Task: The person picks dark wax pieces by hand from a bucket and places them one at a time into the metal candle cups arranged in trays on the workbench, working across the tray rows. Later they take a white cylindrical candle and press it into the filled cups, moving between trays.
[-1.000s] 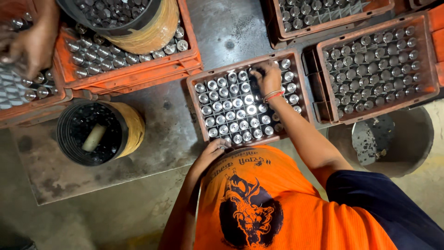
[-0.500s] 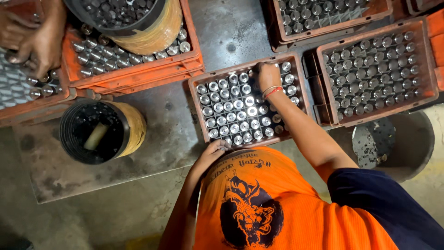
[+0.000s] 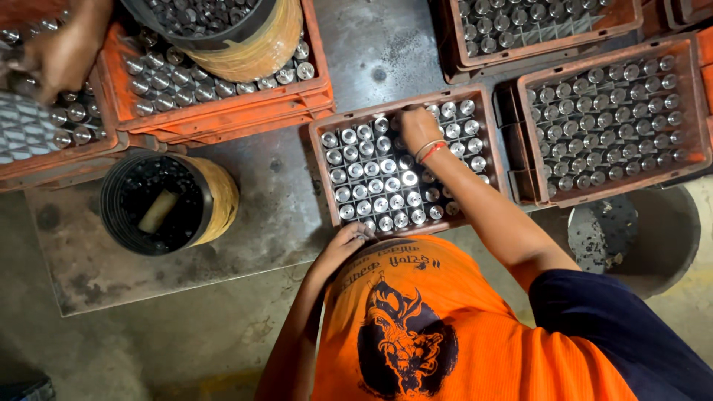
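Observation:
A brown plastic crate (image 3: pixel 318 172) full of upright shiny metal cylinders (image 3: pixel 379 186) sits on the steel-topped table before me. My right hand (image 3: pixel 417 128), with a red thread at the wrist, reaches over the crate's far rows. Its fingers curl down onto the cylinders there, and what they hold is hidden. My left hand (image 3: pixel 343 243) grips the crate's near rim at the left corner. My orange shirt fills the bottom of the view.
Orange crates of cylinders (image 3: pixel 223 111) stand at the back left, where another person's hand (image 3: pixel 63 56) works. More brown crates (image 3: pixel 687 96) stand to the right. A black bucket (image 3: pixel 160 204) stands at the left, another on the orange crate (image 3: pixel 223 30). A grey tub (image 3: pixel 661 238) sits lower right.
My right hand has shifted a little to the left along the crate's far rows. The other person's hand has moved up and to the right over the left crates. My left hand stays on the rim.

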### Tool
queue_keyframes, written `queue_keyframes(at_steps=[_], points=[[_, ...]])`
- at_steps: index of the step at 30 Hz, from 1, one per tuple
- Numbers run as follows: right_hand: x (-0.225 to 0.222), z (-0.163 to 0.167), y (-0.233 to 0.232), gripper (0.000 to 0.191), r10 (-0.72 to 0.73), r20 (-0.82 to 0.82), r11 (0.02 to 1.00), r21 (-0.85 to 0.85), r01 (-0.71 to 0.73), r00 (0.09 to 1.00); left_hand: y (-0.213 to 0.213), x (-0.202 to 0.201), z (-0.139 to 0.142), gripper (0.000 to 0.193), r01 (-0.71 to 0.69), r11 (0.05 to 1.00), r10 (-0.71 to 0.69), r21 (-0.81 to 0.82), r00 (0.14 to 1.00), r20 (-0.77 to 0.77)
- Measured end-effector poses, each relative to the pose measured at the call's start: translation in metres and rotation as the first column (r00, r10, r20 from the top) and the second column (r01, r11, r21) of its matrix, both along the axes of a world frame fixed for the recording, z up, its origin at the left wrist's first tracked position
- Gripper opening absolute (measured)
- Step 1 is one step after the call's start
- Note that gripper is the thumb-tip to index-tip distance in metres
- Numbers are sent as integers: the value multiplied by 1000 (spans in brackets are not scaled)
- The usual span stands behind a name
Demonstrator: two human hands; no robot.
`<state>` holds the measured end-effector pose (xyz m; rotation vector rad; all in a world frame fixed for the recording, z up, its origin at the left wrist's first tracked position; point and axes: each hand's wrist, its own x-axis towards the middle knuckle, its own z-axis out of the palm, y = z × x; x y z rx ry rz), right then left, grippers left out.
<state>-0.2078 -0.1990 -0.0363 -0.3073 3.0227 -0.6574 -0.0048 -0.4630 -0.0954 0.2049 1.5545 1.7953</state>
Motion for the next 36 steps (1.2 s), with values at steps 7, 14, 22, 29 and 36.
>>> queue_keyframes(at_steps=[7,14,22,29,36], points=[[-6,3,-10,15,117,-75,970,223,-97,990,-2,-2,5,17,0,999,-2,-40,999,-54],[4,27,-10,13,22,-233,997,-70,-40,972,-2,1,12,21,16,990,-18,-139,1000,-11],[1,24,-34,13,74,-44,994,-81,-77,996,-7,1,5,20,-5,999,-1,-47,992,-124],[-10,20,-51,13,120,-136,978,189,-93,984,-5,-2,10,30,-26,988,37,152,997,-71],[57,48,-49,30,197,-125,980,3,-198,972,-2,6,14,59,-261,932,224,250,960,165]])
